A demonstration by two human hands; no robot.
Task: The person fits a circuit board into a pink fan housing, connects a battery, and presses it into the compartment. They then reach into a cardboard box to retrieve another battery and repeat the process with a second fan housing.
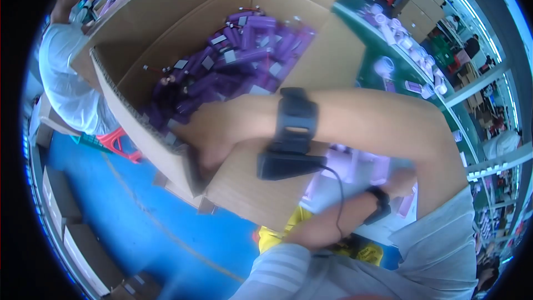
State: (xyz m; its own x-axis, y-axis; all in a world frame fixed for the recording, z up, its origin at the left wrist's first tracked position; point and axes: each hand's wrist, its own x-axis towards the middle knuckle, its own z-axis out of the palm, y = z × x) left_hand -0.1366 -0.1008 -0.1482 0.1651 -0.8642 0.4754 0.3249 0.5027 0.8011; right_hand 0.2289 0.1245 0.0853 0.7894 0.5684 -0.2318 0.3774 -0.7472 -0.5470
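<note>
My right arm crosses over my left one and reaches into a large open cardboard box (166,25). My right hand (214,133) is blurred at the box's near side, against a heap of purple-wrapped battery packs (244,58) with white labels and thin red leads. Its fingertips are hidden, so whatever it may hold does not show. Lower right, my left hand (401,182) is beside lilac plastic parts (347,164) on a pale work surface. My right arm partly covers that area, and blur hides the left fingers.
A person (69,75) in a white top sits at the left by a red stool (119,144). A green conveyor belt (377,44) with lilac parts runs along the right. Yellow bags (275,239) lie below the box. Cartons (83,255) line the lower left.
</note>
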